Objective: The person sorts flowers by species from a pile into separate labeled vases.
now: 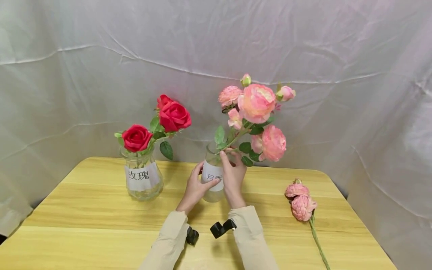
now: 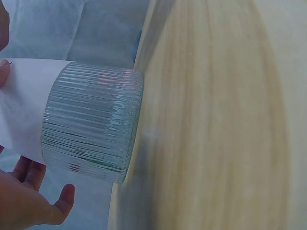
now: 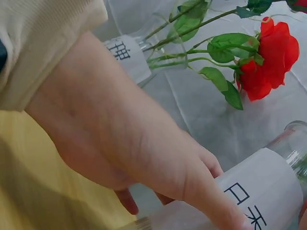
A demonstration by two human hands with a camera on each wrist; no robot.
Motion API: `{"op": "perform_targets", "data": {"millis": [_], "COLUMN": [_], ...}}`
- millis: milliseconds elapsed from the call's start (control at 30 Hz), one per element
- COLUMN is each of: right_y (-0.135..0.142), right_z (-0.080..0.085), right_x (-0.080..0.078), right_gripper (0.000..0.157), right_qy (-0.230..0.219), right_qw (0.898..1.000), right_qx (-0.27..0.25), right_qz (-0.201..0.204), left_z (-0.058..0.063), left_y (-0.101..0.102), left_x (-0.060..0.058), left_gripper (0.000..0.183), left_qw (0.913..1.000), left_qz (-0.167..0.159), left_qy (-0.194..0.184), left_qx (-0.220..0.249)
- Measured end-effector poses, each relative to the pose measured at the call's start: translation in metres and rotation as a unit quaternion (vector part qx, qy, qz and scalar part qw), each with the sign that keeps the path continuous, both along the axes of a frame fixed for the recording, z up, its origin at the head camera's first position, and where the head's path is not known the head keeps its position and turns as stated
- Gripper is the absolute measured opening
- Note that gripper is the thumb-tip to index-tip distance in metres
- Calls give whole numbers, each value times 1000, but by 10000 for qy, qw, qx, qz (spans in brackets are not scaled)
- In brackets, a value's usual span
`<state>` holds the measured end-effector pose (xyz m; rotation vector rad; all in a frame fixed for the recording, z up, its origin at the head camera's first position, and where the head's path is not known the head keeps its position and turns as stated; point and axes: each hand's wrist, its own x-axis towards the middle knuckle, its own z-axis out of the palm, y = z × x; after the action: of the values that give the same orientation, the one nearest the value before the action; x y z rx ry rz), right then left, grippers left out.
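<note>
A glass vase (image 1: 213, 195) with a white paper label stands in the middle of the table; its lower part is ribbed in the left wrist view. My left hand (image 1: 198, 187) grips its body, thumb on the label and fingers round the far side. Pink artificial roses (image 1: 257, 103) on a branching green stem lean right out of its mouth. My right hand (image 1: 234, 178) is at the vase's right side, with thumb and fingertips pinching the stem at the rim. The right wrist view shows my left hand (image 3: 144, 139) across the label; only a sliver of my right hand appears there.
To the left, a second labelled glass vase (image 1: 143, 193) holds red roses (image 1: 174, 116). A stem with two pink flowers (image 1: 303, 207) lies on the wooden table (image 1: 84, 240) at the right. A grey cloth (image 1: 101, 86) hangs behind the table.
</note>
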<state>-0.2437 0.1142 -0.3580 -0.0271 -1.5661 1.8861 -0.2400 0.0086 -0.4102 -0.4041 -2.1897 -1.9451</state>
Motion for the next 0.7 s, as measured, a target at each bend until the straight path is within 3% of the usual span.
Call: {"op": "perform_targets", "data": {"millis": [100,167,333,700], "right_y": [2,6,17,59], "right_z": [-3,-6,-15,-29], "right_x": [2,3,7,17], "right_gripper": [27,29,33,34], "right_qy": [26,22,-213,-517], "right_qw": [9982,9987,9986,9943], "right_qx": [-537,-399,346,740], "right_qz": [279,305,332,569], "left_z": [-15,-21,-23,-23], "left_y": [1,0,-1,-2], "left_x": [-11,-15,-16,-16], "left_gripper": [75,76,75,77], "left_qw": [10000,9999,9999,9999], "left_qz": [34,47,30,-55], "left_qy": [48,106,125,-119], "left_qx": [-5,-24,-79,-44]}}
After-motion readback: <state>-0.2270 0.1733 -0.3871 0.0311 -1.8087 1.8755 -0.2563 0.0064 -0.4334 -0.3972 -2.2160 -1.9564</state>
